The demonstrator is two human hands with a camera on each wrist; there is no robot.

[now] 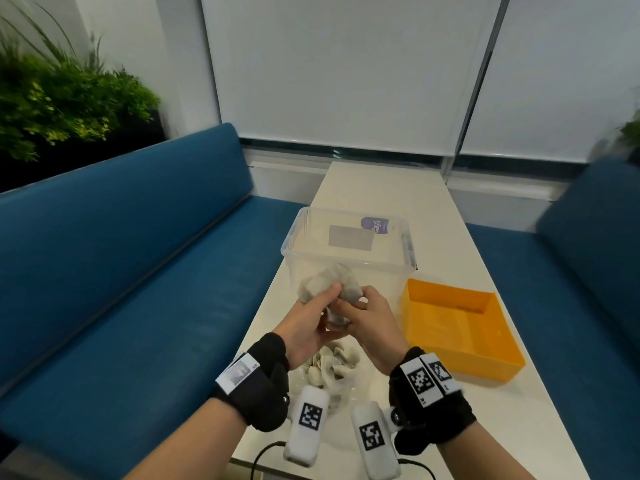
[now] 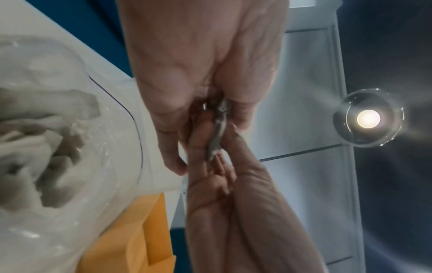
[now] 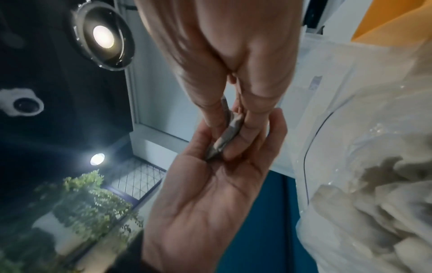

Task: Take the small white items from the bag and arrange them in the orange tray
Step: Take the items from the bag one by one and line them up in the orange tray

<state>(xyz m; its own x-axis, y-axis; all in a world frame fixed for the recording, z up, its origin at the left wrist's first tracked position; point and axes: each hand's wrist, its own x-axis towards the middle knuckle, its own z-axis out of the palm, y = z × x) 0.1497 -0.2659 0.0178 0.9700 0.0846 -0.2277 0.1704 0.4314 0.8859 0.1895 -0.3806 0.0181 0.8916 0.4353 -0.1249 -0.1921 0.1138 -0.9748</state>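
A clear plastic bag point(image 1: 332, 370) of small white items point(image 1: 320, 374) hangs under my hands above the table's near end. My left hand point(image 1: 323, 303) and right hand point(image 1: 360, 306) meet over it, and both pinch the bag's crumpled top edge point(image 2: 218, 129). The left wrist view shows my left hand point(image 2: 210, 103) from above and my right hand point(image 2: 217, 157) from below on that strip. In the right wrist view the right hand point(image 3: 233, 103) and left hand point(image 3: 224, 147) pinch the same edge point(image 3: 230, 129). The orange tray point(image 1: 446, 299) lies to the right with nothing in it.
A clear plastic bin point(image 1: 346, 263) stands just behind my hands on the narrow white table point(image 1: 381, 188). A pale lump point(image 1: 329, 282) shows at its near wall; I cannot tell whether it lies inside. Blue sofas point(image 1: 138, 254) flank the table.
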